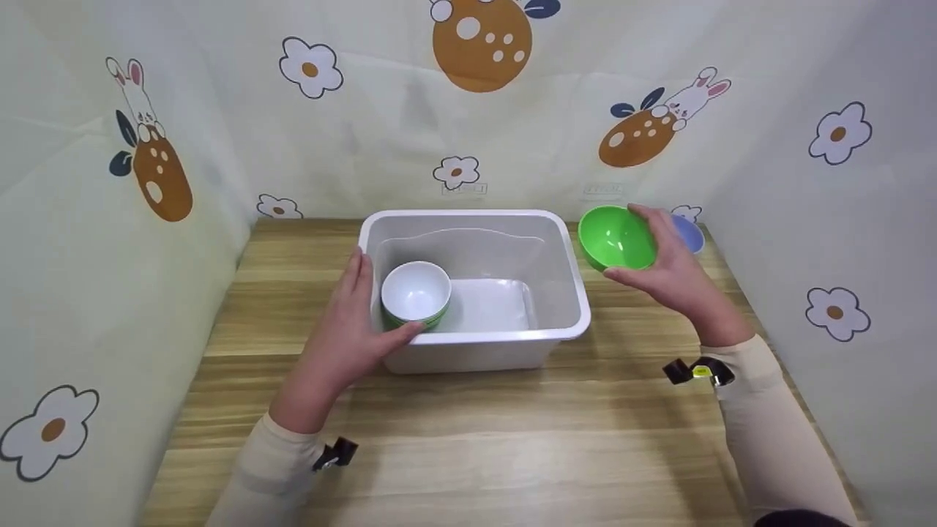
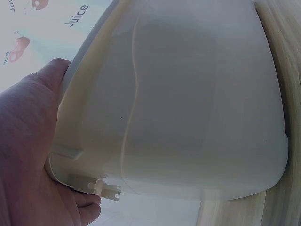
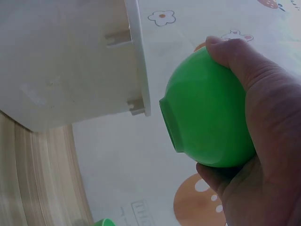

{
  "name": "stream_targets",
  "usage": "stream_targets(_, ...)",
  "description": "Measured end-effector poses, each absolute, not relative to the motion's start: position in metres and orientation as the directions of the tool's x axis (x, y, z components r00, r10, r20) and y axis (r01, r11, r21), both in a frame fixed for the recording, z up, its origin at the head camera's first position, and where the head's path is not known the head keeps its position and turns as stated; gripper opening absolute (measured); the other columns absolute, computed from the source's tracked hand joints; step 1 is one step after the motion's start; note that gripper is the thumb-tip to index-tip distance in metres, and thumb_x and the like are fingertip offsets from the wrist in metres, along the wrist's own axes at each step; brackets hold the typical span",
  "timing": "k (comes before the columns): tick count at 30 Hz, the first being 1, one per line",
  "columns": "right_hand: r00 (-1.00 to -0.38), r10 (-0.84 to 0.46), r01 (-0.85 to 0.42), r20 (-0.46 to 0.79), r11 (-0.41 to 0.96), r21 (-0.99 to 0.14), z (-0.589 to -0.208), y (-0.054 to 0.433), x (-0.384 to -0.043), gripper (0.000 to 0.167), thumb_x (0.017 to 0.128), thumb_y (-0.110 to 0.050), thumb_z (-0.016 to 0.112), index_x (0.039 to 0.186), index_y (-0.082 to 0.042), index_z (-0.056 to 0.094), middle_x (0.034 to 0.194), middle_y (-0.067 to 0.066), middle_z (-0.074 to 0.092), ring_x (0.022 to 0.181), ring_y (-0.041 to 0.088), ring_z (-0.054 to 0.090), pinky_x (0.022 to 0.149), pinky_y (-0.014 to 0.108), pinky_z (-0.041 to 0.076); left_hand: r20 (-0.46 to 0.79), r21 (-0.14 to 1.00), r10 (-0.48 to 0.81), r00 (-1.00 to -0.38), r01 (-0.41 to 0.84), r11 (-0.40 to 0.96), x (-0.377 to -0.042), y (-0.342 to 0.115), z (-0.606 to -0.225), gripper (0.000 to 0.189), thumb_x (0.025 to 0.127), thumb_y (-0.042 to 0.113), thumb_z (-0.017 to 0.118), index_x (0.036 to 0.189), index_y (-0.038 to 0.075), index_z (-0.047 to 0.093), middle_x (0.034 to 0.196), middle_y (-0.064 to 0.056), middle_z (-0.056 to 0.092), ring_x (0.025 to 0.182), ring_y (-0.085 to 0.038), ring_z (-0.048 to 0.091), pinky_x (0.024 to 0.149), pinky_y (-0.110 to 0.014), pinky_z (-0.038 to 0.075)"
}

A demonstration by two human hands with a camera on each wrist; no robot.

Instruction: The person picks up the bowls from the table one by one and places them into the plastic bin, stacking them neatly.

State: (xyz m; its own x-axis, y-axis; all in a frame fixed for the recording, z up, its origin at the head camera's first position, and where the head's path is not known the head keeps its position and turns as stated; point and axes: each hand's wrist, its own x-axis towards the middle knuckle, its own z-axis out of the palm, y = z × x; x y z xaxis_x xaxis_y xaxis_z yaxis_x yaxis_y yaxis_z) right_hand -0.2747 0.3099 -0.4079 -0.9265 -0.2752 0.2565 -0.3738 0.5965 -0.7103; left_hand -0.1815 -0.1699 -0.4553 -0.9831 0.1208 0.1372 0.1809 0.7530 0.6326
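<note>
In the head view, a light grey plastic bin [image 1: 483, 348] stands on the table. My left hand [image 1: 344, 329] rests at its near left corner, thumb over the front rim and straight fingers along the left side. Inside on the left sits a stack of bowls, a white-lined bowl [image 1: 416, 293] uppermost and green showing below it. With my right hand [image 1: 677, 274] I hold a bright green bowl [image 1: 615, 238] just right of the bin, thumb and fingers on its rim. The right wrist view shows the bowl's foot [image 3: 169, 126] turned toward the bin.
A blue bowl [image 1: 688, 233] lies behind my right hand at the table's far right, partly hidden. The bottom edge of the right wrist view cuts off a green object [image 3: 106, 222]. Printed cloth [image 1: 381, 139] walls the wooden table [image 1: 468, 454] on three sides.
</note>
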Motion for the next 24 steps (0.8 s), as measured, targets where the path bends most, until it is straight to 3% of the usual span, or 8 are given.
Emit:
stream_targets(6, -0.921, -0.293, -0.386, 0.257, 0.591, -0.708, -0.401, 0.299, -0.277, 0.106, 0.083, -0.021, 0.1, 0.168, -0.005, 0.039, 0.158, 0.017, 0.046, 0.138, 0.034, 0.048, 0.105, 0.043, 0.049, 0.152, 0.636, 0.127, -0.98, 0.195, 0.746, -0.183, -0.169, -0.454, 0.138, 0.087, 0.078, 0.079, 0.175, -0.004, 0.011, 0.184, -0.02, 0.004, 0.169, -0.043, 0.013, 0.132, -0.061, 0.024)
stream_targets(24, -0.902, -0.379, -0.399, 0.208, 0.543, -0.739, -0.392, 0.271, -0.288, 0.107, 0.083, -0.024, 0.1, 0.169, -0.007, 0.038, 0.159, 0.013, 0.045, 0.136, 0.036, 0.052, 0.109, 0.059, 0.053, 0.144, 0.625, 0.122, -0.982, 0.186, 0.758, -0.182, -0.17, -0.454, 0.141, 0.085, 0.086, 0.074, 0.175, -0.003, 0.011, 0.184, -0.02, 0.004, 0.169, -0.042, 0.012, 0.132, -0.063, 0.024)
